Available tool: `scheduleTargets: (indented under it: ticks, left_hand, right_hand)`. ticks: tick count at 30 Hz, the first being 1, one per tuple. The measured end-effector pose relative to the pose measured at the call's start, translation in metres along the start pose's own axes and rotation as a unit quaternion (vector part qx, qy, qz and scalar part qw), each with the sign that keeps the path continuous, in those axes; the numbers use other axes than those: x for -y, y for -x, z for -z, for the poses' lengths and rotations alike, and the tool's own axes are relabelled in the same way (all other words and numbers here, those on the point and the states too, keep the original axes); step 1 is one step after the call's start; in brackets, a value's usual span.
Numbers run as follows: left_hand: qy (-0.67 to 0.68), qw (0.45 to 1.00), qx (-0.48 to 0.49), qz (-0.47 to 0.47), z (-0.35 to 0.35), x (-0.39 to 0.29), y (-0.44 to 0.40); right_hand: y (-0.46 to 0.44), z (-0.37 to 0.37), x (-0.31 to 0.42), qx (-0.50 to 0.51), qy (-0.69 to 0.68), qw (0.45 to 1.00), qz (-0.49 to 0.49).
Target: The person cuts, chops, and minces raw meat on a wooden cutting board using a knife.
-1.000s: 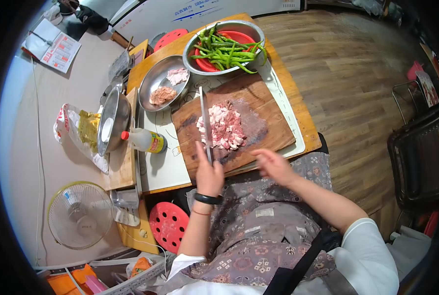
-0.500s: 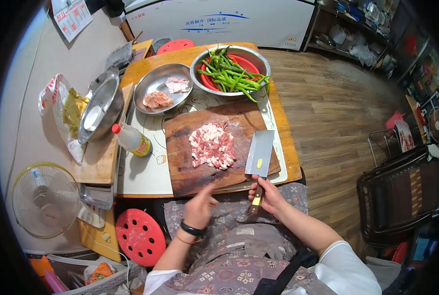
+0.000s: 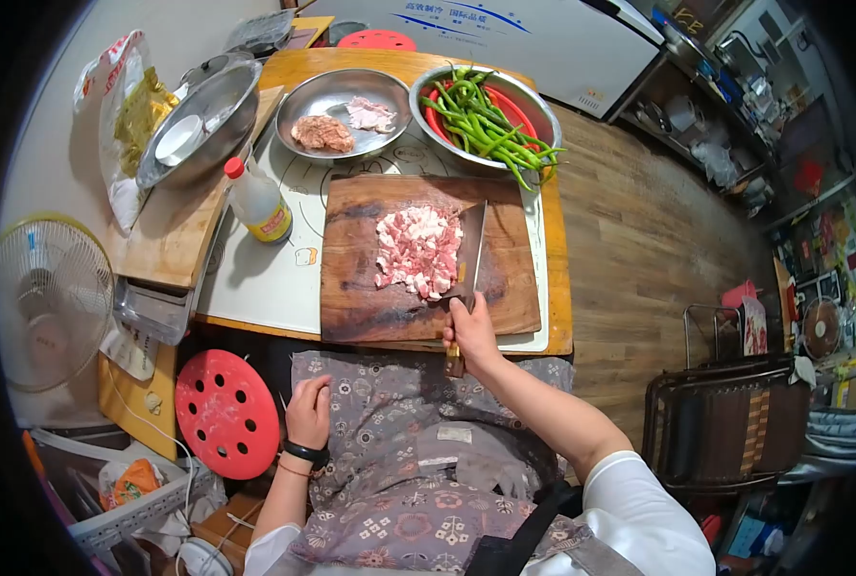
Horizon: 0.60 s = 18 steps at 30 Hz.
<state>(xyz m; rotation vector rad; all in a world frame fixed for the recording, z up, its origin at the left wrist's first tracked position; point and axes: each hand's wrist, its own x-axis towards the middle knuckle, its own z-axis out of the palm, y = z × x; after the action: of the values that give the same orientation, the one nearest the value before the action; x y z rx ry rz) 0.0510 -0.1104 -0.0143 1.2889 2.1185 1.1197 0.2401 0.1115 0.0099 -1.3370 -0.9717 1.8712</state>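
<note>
My right hand [image 3: 473, 331] is wrapped round the handle of a cleaver [image 3: 474, 250], whose blade is tilted over the right part of the wooden cutting board [image 3: 351, 312], beside the pile of chopped meat [image 3: 416, 252]. Below the board's left part, my left hand [image 3: 307, 413] rests near the apron with its fingers curled; whether it holds anything is hidden. Behind the board a steel dish [image 3: 343, 86] carries minced meat [image 3: 321, 133] and a pale piece of meat [image 3: 369, 114]. Green peppers [image 3: 481, 120] fill a red basket inside a steel bowl [image 3: 433, 144].
A red-capped bottle [image 3: 259, 204] stands left of the board. Farther left are a tilted steel basin [image 3: 207, 125], a plastic bag [image 3: 126, 125] and a fan [image 3: 52, 302]. A red stool [image 3: 227, 413] is at the lower left, a folded chair [image 3: 716, 422] at the right.
The cleaver was in my left hand, then passed to my right hand, which has brought it over the board beside the meat. My left hand has dropped down and left. The view has shifted.
</note>
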Motion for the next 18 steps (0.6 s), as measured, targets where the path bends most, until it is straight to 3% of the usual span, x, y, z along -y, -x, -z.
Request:
scheduleTargets:
  ticks: [5, 7, 9, 11, 16, 18]
  left_hand:
    - [-0.042, 0.998, 0.046, -0.011, -0.006, 0.004, -0.016]
    - [-0.026, 0.993, -0.012, -0.113, -0.015, -0.013, -0.039]
    - [-0.073, 0.982, -0.047, -0.166, -0.02, -0.029, -0.066]
    - [-0.095, 0.977, -0.058, -0.181, -0.025, -0.026, -0.094]
    - [-0.151, 0.971, -0.091, -0.163, -0.058, 0.002, -0.146]
    - [-0.141, 0.978, -0.102, -0.112, -0.069, 0.011, -0.153]
  right_hand:
    - [-0.011, -0.002, -0.002, 0.017, 0.184, 0.978, 0.093]
    - [-0.017, 0.002, -0.012, -0.004, 0.359, 0.906, 0.226]
    - [-0.003, -0.001, 0.001, 0.001, 0.39, 0.886, 0.251]
    - [0.003, 0.004, 0.002, 0.022, 0.49, 0.816, 0.304]
    - [-0.024, 0.015, 0.019, 0.081, 0.56, 0.789, 0.24]
    - [-0.018, 0.008, 0.064, 0.109, 0.557, 0.794, 0.218]
